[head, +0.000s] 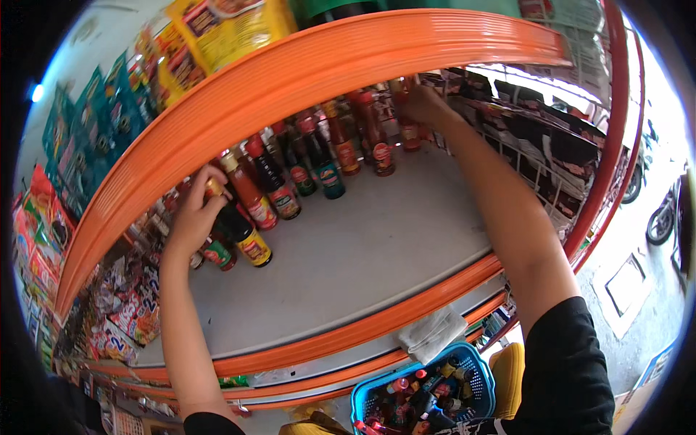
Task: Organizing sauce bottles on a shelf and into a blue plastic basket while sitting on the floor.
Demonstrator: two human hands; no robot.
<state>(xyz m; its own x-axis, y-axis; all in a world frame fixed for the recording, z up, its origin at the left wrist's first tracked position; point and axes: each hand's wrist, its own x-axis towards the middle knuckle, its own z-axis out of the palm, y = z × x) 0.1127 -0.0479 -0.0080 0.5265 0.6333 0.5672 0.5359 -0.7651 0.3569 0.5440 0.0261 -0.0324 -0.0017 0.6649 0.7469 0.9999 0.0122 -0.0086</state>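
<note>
On a grey metal shelf [370, 244], my left hand [196, 209] grips the neck of a dark sauce bottle [253, 247] with a gold cap and yellow label. The bottle's base rests on the shelf. Farther back on the right, my right hand [427, 106] is closed around the upper part of a red sauce bottle [410, 138], partly hidden by the hand. Between my hands stand a chili sauce bottle [258, 206], a dark soy sauce bottle [283, 198], a blue-labelled bottle [330, 179] and another red sauce bottle [382, 155], among several more.
An orange shelf edge [326, 60] crosses above my hands, with yellow packets [228, 32] on it. Snack packets [133, 312] lie on the left. A wire side panel [533, 147] bounds the right. Below, a blue plastic basket [356, 399] holds several bottles, beside a folded cloth [435, 331].
</note>
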